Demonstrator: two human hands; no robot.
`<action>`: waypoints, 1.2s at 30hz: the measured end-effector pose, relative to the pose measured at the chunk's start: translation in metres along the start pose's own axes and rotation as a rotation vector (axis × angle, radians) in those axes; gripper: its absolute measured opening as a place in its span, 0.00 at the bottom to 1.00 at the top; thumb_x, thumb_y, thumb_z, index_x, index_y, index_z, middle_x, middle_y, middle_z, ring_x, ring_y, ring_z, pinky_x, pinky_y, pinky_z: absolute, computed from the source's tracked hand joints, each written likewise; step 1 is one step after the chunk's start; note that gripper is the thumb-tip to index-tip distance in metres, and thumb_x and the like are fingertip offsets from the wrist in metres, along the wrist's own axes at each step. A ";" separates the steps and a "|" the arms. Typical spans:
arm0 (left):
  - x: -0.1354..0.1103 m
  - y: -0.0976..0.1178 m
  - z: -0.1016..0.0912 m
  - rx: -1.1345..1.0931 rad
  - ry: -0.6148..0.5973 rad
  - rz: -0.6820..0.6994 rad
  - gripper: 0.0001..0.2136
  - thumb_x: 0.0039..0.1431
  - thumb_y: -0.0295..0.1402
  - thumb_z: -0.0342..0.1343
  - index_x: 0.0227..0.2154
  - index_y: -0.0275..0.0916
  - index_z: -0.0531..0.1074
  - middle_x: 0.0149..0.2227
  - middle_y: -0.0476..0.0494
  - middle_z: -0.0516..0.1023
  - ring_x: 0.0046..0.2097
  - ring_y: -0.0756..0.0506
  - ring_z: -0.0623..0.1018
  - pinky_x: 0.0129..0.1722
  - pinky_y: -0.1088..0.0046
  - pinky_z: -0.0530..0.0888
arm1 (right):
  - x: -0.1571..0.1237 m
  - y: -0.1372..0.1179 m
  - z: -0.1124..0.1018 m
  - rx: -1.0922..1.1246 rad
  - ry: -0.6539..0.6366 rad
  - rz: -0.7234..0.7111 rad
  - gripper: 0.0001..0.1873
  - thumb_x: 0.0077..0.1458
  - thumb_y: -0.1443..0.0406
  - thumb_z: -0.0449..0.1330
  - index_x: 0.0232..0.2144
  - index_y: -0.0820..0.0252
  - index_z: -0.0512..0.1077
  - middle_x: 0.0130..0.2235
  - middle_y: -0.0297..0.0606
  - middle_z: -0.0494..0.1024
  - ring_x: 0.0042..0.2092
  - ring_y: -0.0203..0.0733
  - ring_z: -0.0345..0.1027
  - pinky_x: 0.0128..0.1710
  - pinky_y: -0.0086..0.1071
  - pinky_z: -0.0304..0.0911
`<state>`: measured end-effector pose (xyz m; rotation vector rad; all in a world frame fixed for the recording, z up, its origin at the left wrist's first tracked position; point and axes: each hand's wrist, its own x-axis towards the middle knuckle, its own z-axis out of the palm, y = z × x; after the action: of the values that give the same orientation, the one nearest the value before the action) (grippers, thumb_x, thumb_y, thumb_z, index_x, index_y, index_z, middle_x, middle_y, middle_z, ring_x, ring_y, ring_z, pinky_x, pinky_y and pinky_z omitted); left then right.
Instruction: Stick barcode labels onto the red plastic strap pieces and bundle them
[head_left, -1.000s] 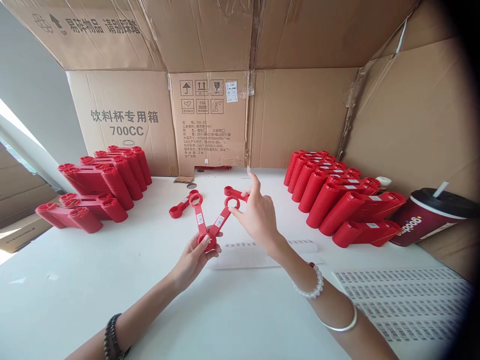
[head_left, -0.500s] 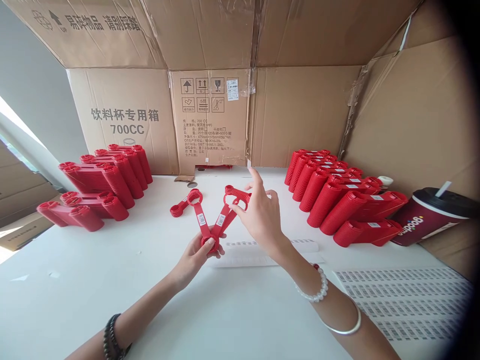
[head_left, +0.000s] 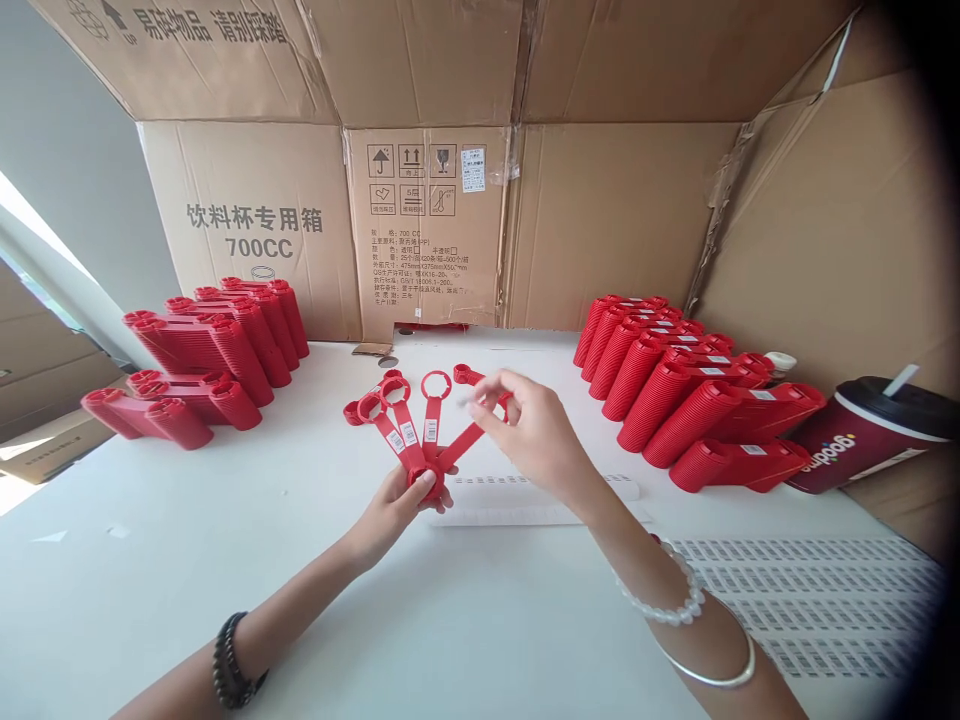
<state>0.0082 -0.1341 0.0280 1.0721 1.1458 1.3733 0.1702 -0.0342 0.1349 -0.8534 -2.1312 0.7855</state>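
Note:
My left hand [head_left: 396, 510] pinches the joined lower ends of several flat red plastic cup carriers [head_left: 420, 440], fanned out upward like cards above the white table [head_left: 225, 540]. Each carrier has a ring at its top and a small white label on its stem. My right hand [head_left: 534, 432] is closed on the upper end of the rightmost carrier in the fan. One loose carrier [head_left: 480, 379] lies on the table just behind my right hand.
Stacked red carriers lie in rows at the left [head_left: 202, 355] and at the right [head_left: 690, 390]. A dark red lidded drink cup [head_left: 855, 440] stands at the right edge. Label sheets [head_left: 817, 600] lie front right, a label strip [head_left: 525, 500] under my hands. Cardboard boxes [head_left: 427, 220] wall the back.
The fan in my left hand has spread from two visible carriers to several. My right hand has moved down to the rightmost carrier and its raised finger has curled in.

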 end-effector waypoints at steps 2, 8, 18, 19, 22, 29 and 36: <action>0.001 -0.001 0.000 -0.063 0.017 -0.003 0.15 0.63 0.42 0.50 0.48 0.40 0.68 0.52 0.37 0.69 0.37 0.47 0.73 0.41 0.64 0.70 | 0.000 0.001 0.002 -0.003 -0.139 0.034 0.05 0.53 0.63 0.58 0.28 0.56 0.73 0.32 0.31 0.76 0.29 0.34 0.66 0.28 0.29 0.58; 0.000 0.000 0.001 -0.141 0.032 -0.035 0.14 0.63 0.42 0.51 0.46 0.41 0.70 0.51 0.38 0.69 0.37 0.48 0.72 0.41 0.64 0.70 | 0.005 0.013 0.021 -0.156 -0.140 0.054 0.06 0.48 0.65 0.59 0.21 0.55 0.73 0.34 0.30 0.77 0.37 0.38 0.69 0.42 0.37 0.58; 0.002 -0.002 0.002 -0.194 0.041 -0.067 0.14 0.62 0.42 0.51 0.45 0.40 0.71 0.50 0.39 0.69 0.36 0.49 0.72 0.40 0.67 0.69 | 0.006 0.022 0.034 -0.215 -0.100 0.060 0.06 0.47 0.65 0.59 0.21 0.55 0.73 0.35 0.30 0.74 0.35 0.37 0.66 0.42 0.38 0.56; 0.002 -0.001 0.002 -0.196 0.043 -0.069 0.14 0.62 0.42 0.51 0.46 0.41 0.70 0.49 0.39 0.69 0.36 0.49 0.72 0.40 0.67 0.69 | 0.006 0.022 0.034 -0.216 -0.098 0.056 0.06 0.47 0.65 0.59 0.21 0.55 0.73 0.36 0.30 0.74 0.35 0.36 0.66 0.42 0.38 0.56; 0.001 -0.001 0.003 -0.200 0.055 -0.080 0.14 0.62 0.42 0.51 0.47 0.41 0.70 0.49 0.39 0.69 0.36 0.49 0.72 0.40 0.67 0.69 | 0.006 0.022 0.036 -0.223 -0.097 0.040 0.07 0.48 0.65 0.59 0.20 0.56 0.72 0.35 0.30 0.74 0.33 0.35 0.66 0.43 0.38 0.56; 0.000 -0.002 0.002 -0.209 0.059 -0.075 0.14 0.62 0.42 0.52 0.46 0.42 0.70 0.50 0.39 0.69 0.37 0.48 0.72 0.42 0.66 0.69 | 0.007 0.026 0.041 -0.305 -0.059 0.013 0.08 0.49 0.66 0.57 0.20 0.57 0.71 0.34 0.31 0.73 0.28 0.33 0.62 0.41 0.38 0.55; -0.001 -0.003 0.006 -0.189 0.099 -0.041 0.13 0.61 0.42 0.53 0.44 0.40 0.71 0.50 0.39 0.69 0.37 0.49 0.72 0.42 0.66 0.69 | 0.000 0.023 0.052 -0.564 0.033 -0.043 0.09 0.52 0.67 0.56 0.21 0.58 0.71 0.35 0.35 0.72 0.26 0.33 0.59 0.41 0.40 0.52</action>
<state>0.0151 -0.1347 0.0260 0.8501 1.0789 1.4840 0.1373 -0.0339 0.0883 -1.0840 -2.3671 0.1333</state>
